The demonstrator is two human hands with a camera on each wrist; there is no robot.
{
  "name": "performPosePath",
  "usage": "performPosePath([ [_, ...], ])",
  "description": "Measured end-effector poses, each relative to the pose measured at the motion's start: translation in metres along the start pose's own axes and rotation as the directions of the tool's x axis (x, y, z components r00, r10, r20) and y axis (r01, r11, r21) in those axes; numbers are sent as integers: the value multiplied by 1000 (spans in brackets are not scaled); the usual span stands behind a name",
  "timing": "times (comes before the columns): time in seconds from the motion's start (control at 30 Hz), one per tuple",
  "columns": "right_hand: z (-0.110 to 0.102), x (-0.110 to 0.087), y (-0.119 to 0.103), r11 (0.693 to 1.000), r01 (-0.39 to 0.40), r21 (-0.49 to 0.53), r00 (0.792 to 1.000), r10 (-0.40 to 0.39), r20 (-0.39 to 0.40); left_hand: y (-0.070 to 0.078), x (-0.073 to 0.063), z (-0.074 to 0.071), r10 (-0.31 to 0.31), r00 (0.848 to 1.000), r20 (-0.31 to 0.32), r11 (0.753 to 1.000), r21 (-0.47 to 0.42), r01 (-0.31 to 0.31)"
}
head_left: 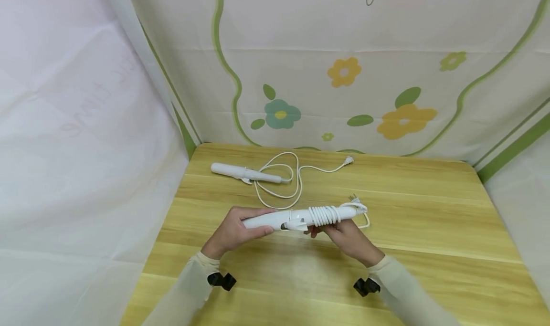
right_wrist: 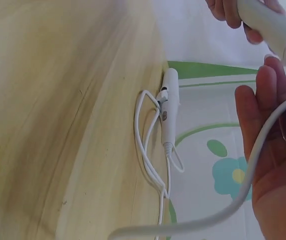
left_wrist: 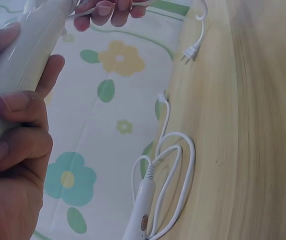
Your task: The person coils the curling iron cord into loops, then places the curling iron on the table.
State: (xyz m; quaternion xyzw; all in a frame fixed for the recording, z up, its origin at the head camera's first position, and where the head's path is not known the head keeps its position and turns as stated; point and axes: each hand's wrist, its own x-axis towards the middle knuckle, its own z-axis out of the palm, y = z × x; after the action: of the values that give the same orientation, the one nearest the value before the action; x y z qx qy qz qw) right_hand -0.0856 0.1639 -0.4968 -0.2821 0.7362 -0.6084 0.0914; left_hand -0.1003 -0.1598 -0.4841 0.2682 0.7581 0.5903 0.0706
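Note:
A white curling iron (head_left: 266,219) is held level above the table, its power cord (head_left: 325,215) wound in several turns around the handle. My left hand (head_left: 232,231) grips the thick, smooth end, thumb on the near side. Under the handle is my right hand (head_left: 349,237); in the right wrist view the cord (right_wrist: 243,187) crosses its fingers (right_wrist: 249,107), and the thumb is mostly hidden. Taut across the right fingertips, the cord appears pinched there in the left wrist view. The plug (head_left: 354,200) hangs at the handle's far end, prongs showing.
Behind, a second white curling iron (head_left: 232,170) lies on the wooden table (head_left: 429,211), its cord (head_left: 296,187) looped loosely beside it. That cord's plug (head_left: 348,160) rests near the back edge. A flower-patterned cloth (head_left: 318,97) rises behind the table, with white cloth (head_left: 86,173) at left.

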Motion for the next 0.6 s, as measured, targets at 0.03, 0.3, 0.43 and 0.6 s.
performPosePath([
  [0.03,2,0,1,1000,-5,-1,1000,5,-7,0,0,0,-22,1000,-19,1000,-9,22],
  [0.3,14,-6,3,998,-45,-37,998,44,-38,0,0,-2,-85,989,-120,996,-19,84],
  [0.43,18,-10,4,996,-57,-71,998,54,-44,-3,0,-4,-66,977,-203,998,5,69],
  [0.6,22,-13,4,977,27,-213,995,-47,-88,-4,2,-6,-62,959,-277,995,63,83],
])
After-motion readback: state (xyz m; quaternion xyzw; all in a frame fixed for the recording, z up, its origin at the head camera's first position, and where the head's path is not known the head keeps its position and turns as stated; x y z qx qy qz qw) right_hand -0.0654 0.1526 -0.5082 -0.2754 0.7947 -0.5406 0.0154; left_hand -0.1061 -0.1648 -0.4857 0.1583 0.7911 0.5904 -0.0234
